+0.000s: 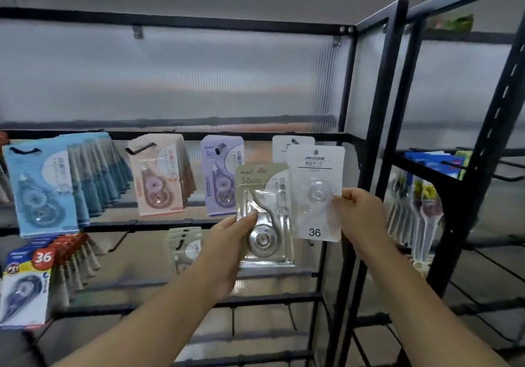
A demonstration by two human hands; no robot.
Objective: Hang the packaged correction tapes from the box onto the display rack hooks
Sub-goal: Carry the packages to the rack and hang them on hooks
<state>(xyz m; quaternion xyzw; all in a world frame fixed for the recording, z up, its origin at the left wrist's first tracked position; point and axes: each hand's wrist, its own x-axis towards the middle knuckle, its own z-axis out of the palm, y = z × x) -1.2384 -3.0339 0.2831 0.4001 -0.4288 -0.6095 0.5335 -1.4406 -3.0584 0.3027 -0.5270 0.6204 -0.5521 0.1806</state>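
Two packs are up in front of us in the head view, one per hand. Our left hand (230,241) grips the beige pack (255,180) low on its left side, thumb laid over the blister. Our right hand (360,210) pinches the white pack (314,196) at its right edge, about mid-height. Both packs stand upright, long axis vertical.

Now the bit that counts: the white pack's hang hole (316,152) sits at the top, up and left of the pinch. The hook (295,141) lies just behind and a touch left of that hole, carrying one hung white pack (279,150). The right hand is nearer, so we judge white goes first.

Along that rail we count four colour groups: blue packs (39,190), peach packs (157,179), purple packs (220,173) and white. We can't see the box.
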